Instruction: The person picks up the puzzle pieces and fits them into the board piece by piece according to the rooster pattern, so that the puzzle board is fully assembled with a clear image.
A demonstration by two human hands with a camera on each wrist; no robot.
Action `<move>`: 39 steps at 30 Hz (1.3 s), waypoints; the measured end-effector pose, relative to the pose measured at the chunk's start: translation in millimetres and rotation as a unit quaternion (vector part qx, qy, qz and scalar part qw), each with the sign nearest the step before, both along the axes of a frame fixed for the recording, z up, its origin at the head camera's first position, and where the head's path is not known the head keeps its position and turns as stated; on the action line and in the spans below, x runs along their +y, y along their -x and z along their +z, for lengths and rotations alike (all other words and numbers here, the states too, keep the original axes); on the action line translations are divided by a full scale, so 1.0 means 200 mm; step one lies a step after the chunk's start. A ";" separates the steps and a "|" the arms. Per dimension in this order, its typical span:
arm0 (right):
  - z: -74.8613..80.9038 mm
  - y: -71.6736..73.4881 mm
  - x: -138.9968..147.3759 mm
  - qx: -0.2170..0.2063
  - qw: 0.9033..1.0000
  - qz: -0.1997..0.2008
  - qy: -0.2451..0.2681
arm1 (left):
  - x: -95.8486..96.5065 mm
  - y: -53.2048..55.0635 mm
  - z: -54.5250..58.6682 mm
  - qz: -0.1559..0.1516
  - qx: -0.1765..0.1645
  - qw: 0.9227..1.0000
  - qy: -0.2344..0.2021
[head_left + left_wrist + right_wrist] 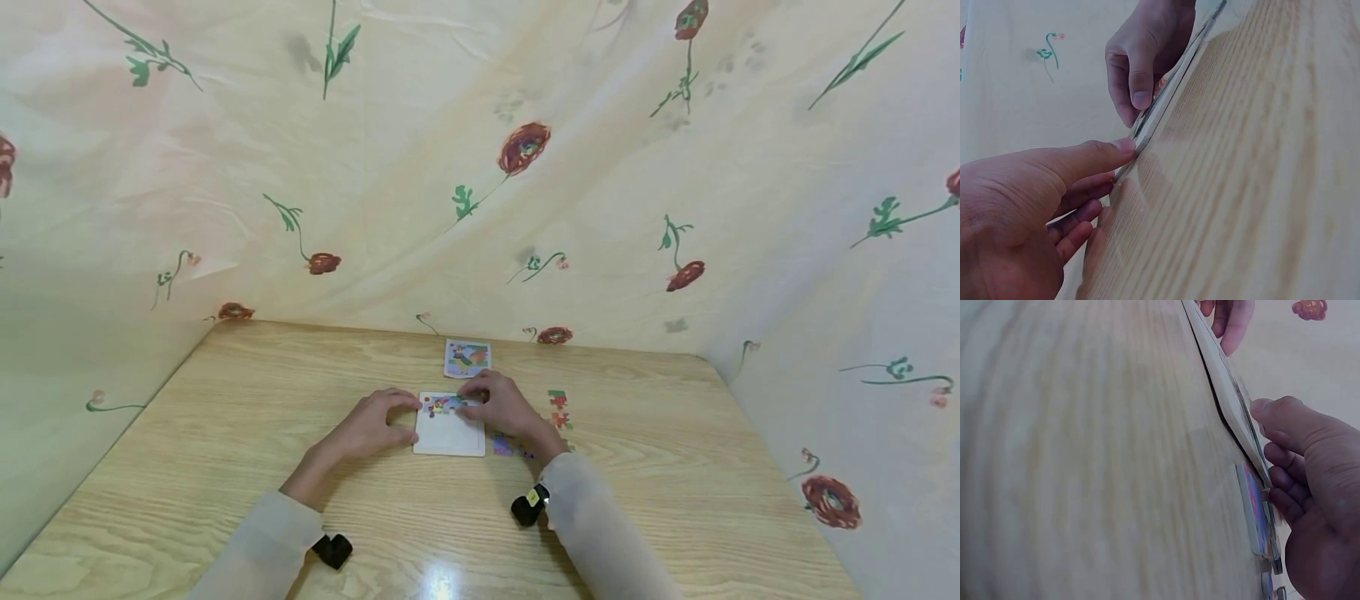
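Note:
A white square puzzle tray [450, 439] lies on the table with a joined strip of colourful jigsaw pieces [437, 406] along its top. My left hand [369, 429] holds the tray's left side, thumb near the lower corner and forefinger near the upper one. In the left wrist view its thumb [1094, 156] lies on the tray's edge. Over the tray's upper right part, my right hand [502, 404] pinches a jigsaw piece between thumb and forefinger at the end of the strip; its fingers mostly hide this piece. The right wrist view shows that thumb [1285, 419] close above the tray edge [1225, 403].
A picture card [467, 358] lies behind the tray. Loose jigsaw pieces [558, 408] lie to its right, with a purple piece [502, 445] beside its lower right corner. Flowered cloth [420, 167] hangs at the back and sides of the wooden table [360, 350].

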State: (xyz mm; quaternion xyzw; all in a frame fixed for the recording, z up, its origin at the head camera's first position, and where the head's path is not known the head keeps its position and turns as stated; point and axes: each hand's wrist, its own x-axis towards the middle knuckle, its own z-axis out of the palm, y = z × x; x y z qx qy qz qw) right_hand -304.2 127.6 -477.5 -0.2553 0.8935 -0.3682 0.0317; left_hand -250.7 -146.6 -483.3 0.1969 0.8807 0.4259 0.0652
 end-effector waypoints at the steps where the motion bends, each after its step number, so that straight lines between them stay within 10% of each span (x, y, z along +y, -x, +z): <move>1: 0.00 0.00 0.00 0.002 1.000 0.000 -0.001 | 0.00 0.00 0.00 0.000 0.000 1.000 0.001; 39: 0.01 -0.04 0.02 -0.032 0.998 -0.038 0.035 | -0.02 -0.02 0.00 -0.005 -0.003 1.000 0.001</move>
